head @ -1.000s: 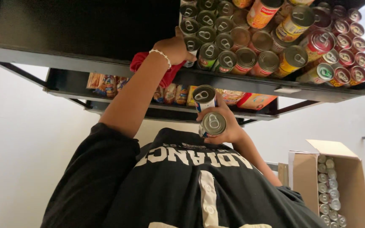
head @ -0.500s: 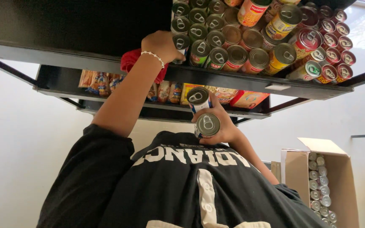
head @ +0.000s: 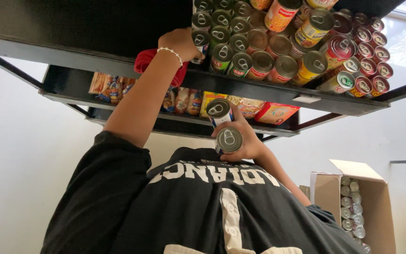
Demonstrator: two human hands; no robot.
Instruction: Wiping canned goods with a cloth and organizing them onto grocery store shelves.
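Since the head camera looks almost straight down the front of the black shirt, I read the shelving from above, and the lids of the tins face me.

Head view: the left hand (head: 180, 43), a beaded bracelet at its wrist, is stretched out to the top shelf (head: 95, 59). Its fingers are curled round a silver-topped can (head: 200, 41) at the near corner of the packed rows. I judge that grip is closed on the can, though the fingertips are hidden behind it. The shelved cans (head: 278, 44) stand upright and touching in tight rows, which seems to be why this one sits squarely against its neighbours. A red cloth (head: 149, 60) hangs over the shelf edge, just under that wrist.

The right hand (head: 243, 141) is held close to the chest and grips two cans at once. One is the lower can (head: 229, 139) in the palm, and the second can (head: 218, 109) is pinched above it by the fingers (a stacked hold, so it appears, that leaves the other arm free to reach). Both are well apart from the top shelf and hang over the lower shelf (head: 132, 120), where snack packets (head: 109, 87) lie in a row.

Down to my right, an open cardboard box (head: 327, 193) stands on the floor with more cans (head: 351, 214) upright inside it.
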